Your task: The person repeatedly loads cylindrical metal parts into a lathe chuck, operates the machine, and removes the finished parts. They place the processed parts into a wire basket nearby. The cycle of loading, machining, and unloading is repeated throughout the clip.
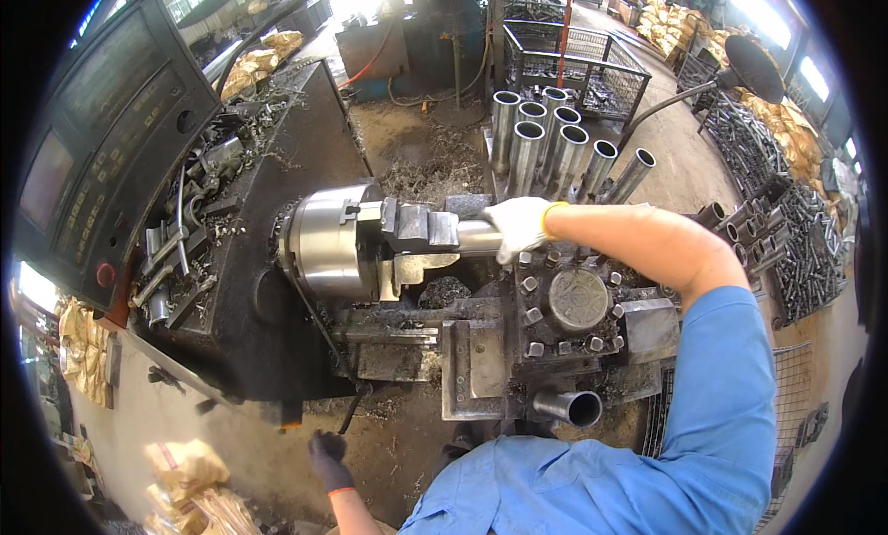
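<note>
My right hand [520, 225], in a white glove, is wrapped over a shiny metal tube [478, 238]. The tube's left end sits among the stepped jaws [416, 226] of a lathe chuck [331, 244]; its right end is hidden by the glove. Just below that hand is the square tool post [578, 299], with bolts around a round cap. My left hand [328, 459], in a dark glove, is low beside the machine, its fingers closed at the lower end of a thin black lever [352, 407]. Exactly how the fingers meet the lever is hard to make out.
Several upright metal tubes [527, 151] stand behind the tool post. A short tube [571, 407] lies on the carriage near my body. At left is a control panel [92, 165] beside a chip-strewn headstock top [268, 119]. Wire baskets [578, 63] and sacks [190, 470] stand around.
</note>
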A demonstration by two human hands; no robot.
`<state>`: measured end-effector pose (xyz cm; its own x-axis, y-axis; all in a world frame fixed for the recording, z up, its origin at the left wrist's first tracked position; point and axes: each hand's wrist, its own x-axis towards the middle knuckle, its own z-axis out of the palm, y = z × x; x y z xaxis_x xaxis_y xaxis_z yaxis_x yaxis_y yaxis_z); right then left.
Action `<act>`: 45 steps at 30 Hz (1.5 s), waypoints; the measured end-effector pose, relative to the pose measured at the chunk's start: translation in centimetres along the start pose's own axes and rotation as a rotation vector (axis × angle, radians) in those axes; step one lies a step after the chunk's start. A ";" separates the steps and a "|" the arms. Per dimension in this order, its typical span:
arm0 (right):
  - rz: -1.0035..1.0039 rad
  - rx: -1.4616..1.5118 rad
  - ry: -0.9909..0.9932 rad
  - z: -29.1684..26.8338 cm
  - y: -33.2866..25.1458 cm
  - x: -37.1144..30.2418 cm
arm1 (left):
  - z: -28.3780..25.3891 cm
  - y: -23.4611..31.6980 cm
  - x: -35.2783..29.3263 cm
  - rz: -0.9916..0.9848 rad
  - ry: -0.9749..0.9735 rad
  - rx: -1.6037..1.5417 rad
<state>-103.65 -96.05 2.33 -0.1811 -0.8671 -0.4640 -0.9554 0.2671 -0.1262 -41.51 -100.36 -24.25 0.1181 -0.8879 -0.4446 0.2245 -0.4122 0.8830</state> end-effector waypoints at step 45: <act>0.432 0.995 1.061 23.5 -8.9 -37.2 | 20.3 34.7 -5.5 1.709 -0.153 0.716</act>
<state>-82.91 -56.30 0.14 -0.8914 -0.4266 0.1529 -0.3236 0.3630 -0.8738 -54.03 -113.91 11.95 -0.3388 -0.3717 0.8643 -0.4339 0.8769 0.2070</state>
